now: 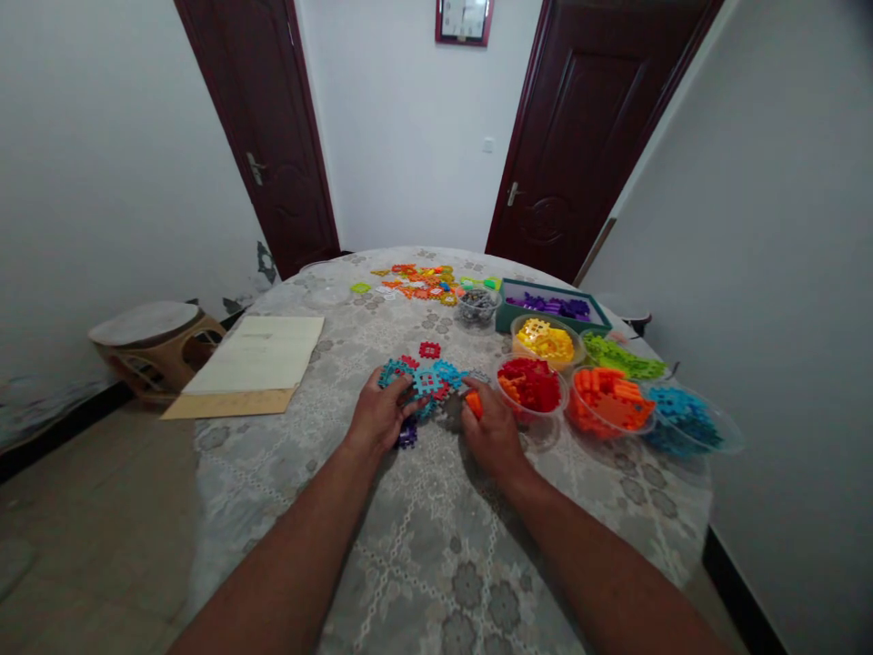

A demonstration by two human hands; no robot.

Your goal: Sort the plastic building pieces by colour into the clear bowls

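Note:
Near the middle of the table, my left hand (379,414) is closed on a cluster of joined blue plastic pieces (427,382) with some red parts. Just right of it, my right hand (489,426) is closed around an orange piece (474,404), its index finger by the cluster's right end. A dark purple piece (407,434) lies beside my left hand, on the near side of the cluster. Beyond the cluster, a flat red piece (430,349) rests on the patterned cloth.
On the right stand tubs of red (538,387), orange (610,405), yellow (546,341), green (624,357) and blue pieces (686,420), plus a green box (600,320) with purple ones. Loose pieces (423,284) lie at the back. Papers (255,355) lie left.

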